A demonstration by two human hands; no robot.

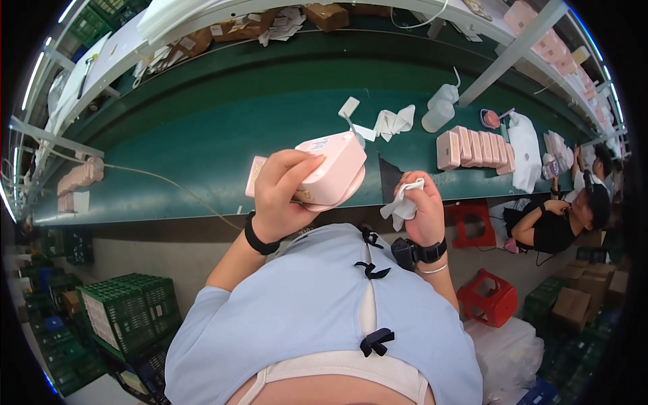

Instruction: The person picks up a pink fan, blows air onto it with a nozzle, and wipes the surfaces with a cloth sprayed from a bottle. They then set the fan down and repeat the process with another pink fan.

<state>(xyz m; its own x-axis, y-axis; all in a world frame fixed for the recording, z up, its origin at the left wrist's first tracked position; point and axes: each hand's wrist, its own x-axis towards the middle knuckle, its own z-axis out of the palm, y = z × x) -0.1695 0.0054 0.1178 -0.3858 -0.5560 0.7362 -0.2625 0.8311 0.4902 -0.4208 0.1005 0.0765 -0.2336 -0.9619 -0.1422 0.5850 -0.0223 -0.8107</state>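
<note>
My left hand (278, 192) is closed around a pink plastic case (345, 156), holding it tilted above the near edge of the green workbench (202, 145). The case has a rounded rim at its lower side and a small printed label on its upper face. Another pink case (255, 174) shows partly behind my left hand. A crumpled white cloth (403, 208) is pinched in my right hand (426, 212), to the right of the case and apart from it. Between the two hands, a dark flat piece (389, 179) lies at the bench edge.
A row of pink cases (469, 148) stands right, near a translucent squeeze bottle (439, 116) and a white cloth (395, 123). A cable (165, 175) crosses the bench at left. Red stools (487, 297), green crates (128, 310) and a seated co-worker (557, 219) are nearby.
</note>
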